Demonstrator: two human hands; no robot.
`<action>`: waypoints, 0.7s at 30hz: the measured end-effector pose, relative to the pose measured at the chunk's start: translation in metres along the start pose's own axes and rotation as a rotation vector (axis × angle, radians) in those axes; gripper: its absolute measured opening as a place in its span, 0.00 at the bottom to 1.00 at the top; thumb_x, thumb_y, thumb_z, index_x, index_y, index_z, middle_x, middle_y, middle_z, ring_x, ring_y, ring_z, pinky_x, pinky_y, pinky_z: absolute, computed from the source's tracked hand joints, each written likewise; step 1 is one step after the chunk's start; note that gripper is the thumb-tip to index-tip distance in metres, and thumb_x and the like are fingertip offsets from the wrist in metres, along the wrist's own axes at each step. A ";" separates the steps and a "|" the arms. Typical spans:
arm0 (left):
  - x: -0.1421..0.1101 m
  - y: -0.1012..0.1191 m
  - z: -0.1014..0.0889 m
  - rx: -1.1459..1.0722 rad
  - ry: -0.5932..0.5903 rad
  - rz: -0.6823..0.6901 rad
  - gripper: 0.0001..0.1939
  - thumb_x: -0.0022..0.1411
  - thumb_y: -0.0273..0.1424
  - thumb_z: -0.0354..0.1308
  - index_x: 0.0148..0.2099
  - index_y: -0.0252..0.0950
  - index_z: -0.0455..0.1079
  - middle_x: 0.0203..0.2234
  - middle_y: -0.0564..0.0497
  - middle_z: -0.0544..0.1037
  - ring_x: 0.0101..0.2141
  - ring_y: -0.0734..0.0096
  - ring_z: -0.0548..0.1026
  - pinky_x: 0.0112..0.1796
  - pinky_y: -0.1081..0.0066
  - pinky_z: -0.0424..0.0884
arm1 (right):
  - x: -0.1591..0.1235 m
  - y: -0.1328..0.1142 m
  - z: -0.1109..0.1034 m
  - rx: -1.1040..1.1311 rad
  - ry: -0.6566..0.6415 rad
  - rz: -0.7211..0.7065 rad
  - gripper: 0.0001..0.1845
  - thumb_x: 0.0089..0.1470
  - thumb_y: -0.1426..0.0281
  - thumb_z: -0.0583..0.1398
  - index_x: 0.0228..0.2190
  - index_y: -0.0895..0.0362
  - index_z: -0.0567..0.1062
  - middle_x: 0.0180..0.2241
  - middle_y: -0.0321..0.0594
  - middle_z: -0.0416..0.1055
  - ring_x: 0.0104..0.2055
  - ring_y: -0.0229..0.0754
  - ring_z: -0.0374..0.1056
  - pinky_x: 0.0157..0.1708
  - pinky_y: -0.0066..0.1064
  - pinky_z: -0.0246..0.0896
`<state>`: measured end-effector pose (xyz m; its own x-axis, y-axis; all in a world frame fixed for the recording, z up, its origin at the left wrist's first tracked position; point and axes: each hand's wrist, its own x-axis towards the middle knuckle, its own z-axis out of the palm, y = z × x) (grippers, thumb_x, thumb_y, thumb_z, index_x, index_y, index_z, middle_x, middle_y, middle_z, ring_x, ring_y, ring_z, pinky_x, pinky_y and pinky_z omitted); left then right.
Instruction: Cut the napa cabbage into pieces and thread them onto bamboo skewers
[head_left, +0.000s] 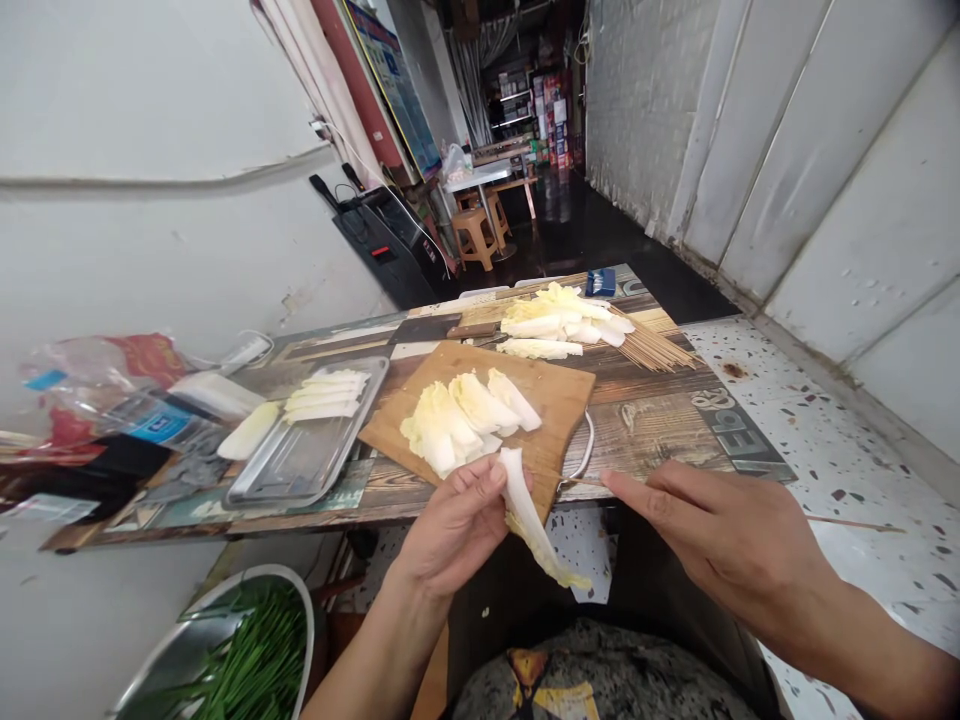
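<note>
My left hand (454,525) grips a pale strip of cabbage leaf (531,525) that hangs down past the near edge of the table. My right hand (712,535) is closed in a pinch on a thin bamboo skewer (589,482), whose tip points left toward the leaf. Just beyond, a wooden cutting board (555,395) carries several cut cabbage pieces (461,415). A metal tray (300,460) to the left holds cabbage strips (326,395). More cabbage (559,320) and a bundle of skewers (652,350) lie at the table's far end.
A knife (469,330) lies behind the board. Plastic bags and packets (112,400) crowd the table's left end by the wall. A metal bowl of green chives (247,650) sits low on the left. Stools and a table (480,215) stand far down the corridor.
</note>
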<state>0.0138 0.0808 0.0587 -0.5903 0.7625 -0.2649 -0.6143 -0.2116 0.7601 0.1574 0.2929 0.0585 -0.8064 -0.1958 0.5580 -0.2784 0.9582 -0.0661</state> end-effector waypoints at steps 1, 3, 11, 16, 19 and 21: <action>0.000 0.000 0.000 -0.004 -0.003 -0.001 0.11 0.53 0.34 0.69 0.31 0.31 0.74 0.25 0.51 0.74 0.27 0.76 0.70 0.31 0.78 0.68 | 0.000 0.000 0.000 0.002 -0.001 -0.002 0.20 0.61 0.78 0.50 0.53 0.54 0.67 0.27 0.34 0.68 0.23 0.36 0.59 0.21 0.31 0.45; 0.000 0.000 0.000 -0.010 -0.003 -0.002 0.10 0.53 0.34 0.69 0.31 0.31 0.74 0.25 0.51 0.74 0.27 0.77 0.70 0.31 0.78 0.68 | -0.001 0.000 0.000 0.001 -0.001 0.000 0.21 0.61 0.78 0.50 0.53 0.53 0.67 0.29 0.35 0.70 0.23 0.36 0.59 0.21 0.31 0.46; -0.001 0.001 0.002 0.018 -0.022 0.001 0.10 0.54 0.34 0.68 0.31 0.31 0.75 0.25 0.51 0.74 0.26 0.77 0.70 0.31 0.78 0.68 | -0.003 0.000 -0.001 -0.029 -0.008 -0.011 0.22 0.61 0.78 0.50 0.54 0.53 0.67 0.27 0.34 0.69 0.22 0.36 0.57 0.21 0.31 0.46; -0.002 0.002 0.004 0.082 -0.020 -0.006 0.11 0.52 0.34 0.69 0.32 0.30 0.77 0.25 0.50 0.76 0.27 0.77 0.71 0.32 0.78 0.68 | -0.005 0.000 -0.008 -0.046 -0.034 -0.020 0.21 0.62 0.77 0.48 0.55 0.53 0.66 0.27 0.34 0.67 0.23 0.36 0.57 0.21 0.31 0.45; -0.001 0.004 0.003 0.138 -0.033 -0.015 0.11 0.49 0.34 0.71 0.32 0.32 0.78 0.25 0.50 0.78 0.28 0.75 0.74 0.34 0.77 0.69 | -0.004 0.002 -0.016 -0.049 -0.053 -0.033 0.20 0.63 0.76 0.49 0.54 0.53 0.67 0.27 0.34 0.66 0.23 0.36 0.56 0.21 0.32 0.45; 0.000 0.008 0.001 0.190 -0.042 -0.032 0.12 0.46 0.34 0.73 0.31 0.33 0.78 0.26 0.50 0.79 0.29 0.75 0.74 0.35 0.77 0.70 | -0.002 0.004 -0.022 -0.024 -0.071 -0.041 0.20 0.63 0.76 0.49 0.53 0.53 0.68 0.26 0.34 0.65 0.22 0.36 0.56 0.21 0.32 0.45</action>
<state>0.0098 0.0800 0.0653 -0.5474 0.7925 -0.2688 -0.5199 -0.0704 0.8513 0.1697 0.3021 0.0751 -0.8298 -0.2482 0.4999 -0.2999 0.9537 -0.0243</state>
